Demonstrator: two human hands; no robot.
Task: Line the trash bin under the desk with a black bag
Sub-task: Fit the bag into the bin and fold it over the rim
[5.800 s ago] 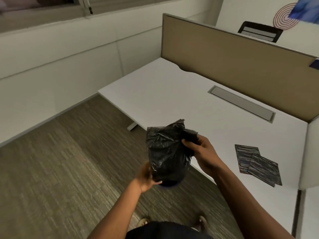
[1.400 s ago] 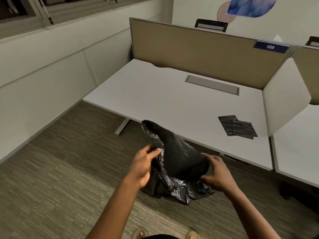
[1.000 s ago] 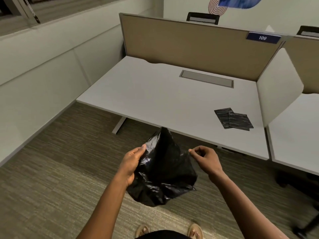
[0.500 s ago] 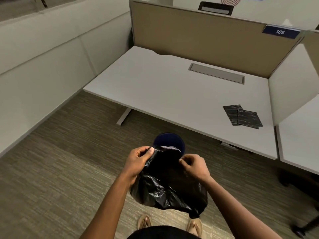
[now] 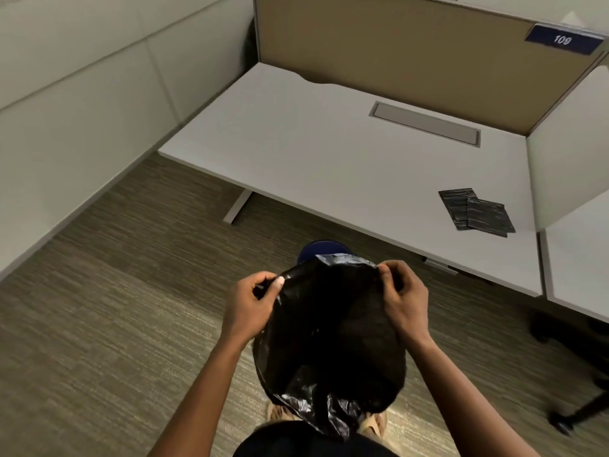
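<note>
A black plastic bag (image 5: 329,338) hangs puffed out in front of me, its mouth stretched wide between both hands. My left hand (image 5: 252,303) pinches the left edge of the opening and my right hand (image 5: 403,300) pinches the right edge. Just beyond the bag's far edge shows the dark blue rim of the trash bin (image 5: 321,249), standing on the carpet in front of the white desk (image 5: 329,153). The bag hides most of the bin.
Two folded black bags (image 5: 474,209) lie at the desk's right end. A tan partition (image 5: 412,57) backs the desk and a white divider (image 5: 566,153) closes its right side. A desk leg (image 5: 237,206) stands at the left, a chair base (image 5: 580,413) at the far right.
My hands have pulled apart, spreading the bag's mouth wide, and the bag has filled out. The view has tilted down; the bag now covers more of the blue bin.
</note>
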